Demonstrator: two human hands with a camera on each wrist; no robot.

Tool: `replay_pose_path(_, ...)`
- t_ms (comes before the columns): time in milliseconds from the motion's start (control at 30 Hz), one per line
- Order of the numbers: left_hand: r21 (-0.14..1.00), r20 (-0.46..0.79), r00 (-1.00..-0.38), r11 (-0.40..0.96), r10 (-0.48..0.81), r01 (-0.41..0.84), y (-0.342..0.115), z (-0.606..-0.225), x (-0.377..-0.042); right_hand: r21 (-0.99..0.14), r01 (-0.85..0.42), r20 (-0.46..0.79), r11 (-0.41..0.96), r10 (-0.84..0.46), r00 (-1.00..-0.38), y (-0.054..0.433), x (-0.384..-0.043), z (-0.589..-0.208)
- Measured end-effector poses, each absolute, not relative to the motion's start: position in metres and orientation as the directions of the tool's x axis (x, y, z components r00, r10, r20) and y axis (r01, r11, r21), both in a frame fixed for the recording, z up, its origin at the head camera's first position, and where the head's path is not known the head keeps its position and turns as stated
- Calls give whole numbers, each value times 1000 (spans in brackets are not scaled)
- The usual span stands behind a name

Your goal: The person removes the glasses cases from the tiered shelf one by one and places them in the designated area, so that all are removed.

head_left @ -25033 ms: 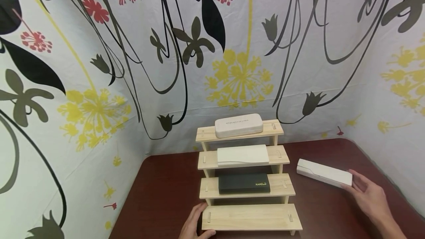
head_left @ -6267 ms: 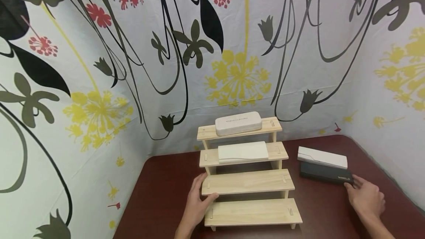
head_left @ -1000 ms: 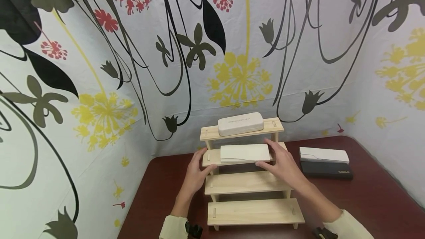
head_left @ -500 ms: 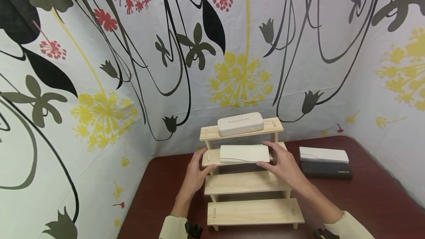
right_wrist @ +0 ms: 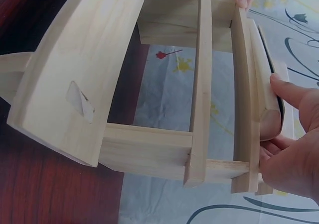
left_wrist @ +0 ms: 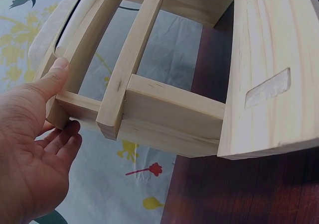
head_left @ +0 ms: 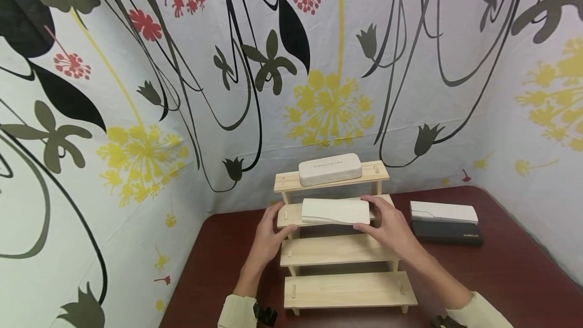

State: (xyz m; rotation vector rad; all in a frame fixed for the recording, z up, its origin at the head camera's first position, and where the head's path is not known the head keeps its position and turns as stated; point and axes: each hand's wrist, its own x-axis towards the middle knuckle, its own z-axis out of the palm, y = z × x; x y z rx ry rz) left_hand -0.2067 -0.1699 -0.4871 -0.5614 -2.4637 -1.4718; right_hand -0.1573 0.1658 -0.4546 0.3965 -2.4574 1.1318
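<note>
A cream flap-front glasses case [head_left: 334,211] lies on the second tier from the top of a stepped wooden display stand [head_left: 350,290]. My right hand [head_left: 388,228] pinches its right end, thumb at the front edge and fingers behind. In the right wrist view the thumb presses on the case [right_wrist: 270,117] near a dark seam. My left hand [head_left: 267,234] grips the left end of that same tier, thumb on its front; in the left wrist view the fingers [left_wrist: 62,142] curl underneath the board. A pale, rounded glasses case [head_left: 330,169] with lettering sits on the top tier.
On the table [head_left: 455,277] right of the stand, a white glasses case [head_left: 444,212] lies behind a black case [head_left: 448,232] with gold lettering. Both lower tiers show bare wood. Patterned cloth [head_left: 255,186] hangs behind and on both sides.
Since the oldest frame, the black case has moved from the third tier to the table beside the white one. Both hands have moved up to the second tier. Over the last second they barely move.
</note>
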Motion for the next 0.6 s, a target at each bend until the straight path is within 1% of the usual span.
replay_pose_path(133,799,366,-906,427,213,423,-170,-487,-206,-636,-439,484,635,-115,-867,166,-155,-454)
replay_pose_path(233,799,365,-906,427,212,422,-170,-487,-207,-632,-441,493,638,-108,-863,166,-155,-454)
replay_pose_path(367,804,359,-909,424,213,417,-170,-487,-207,-646,-427,512,633,-57,-857,166,-153,-455)
replay_pose_path(600,799,369,-904,423,218,428,-171,-489,-208,-690,-433,542,580,18,-840,165,-146,-458)
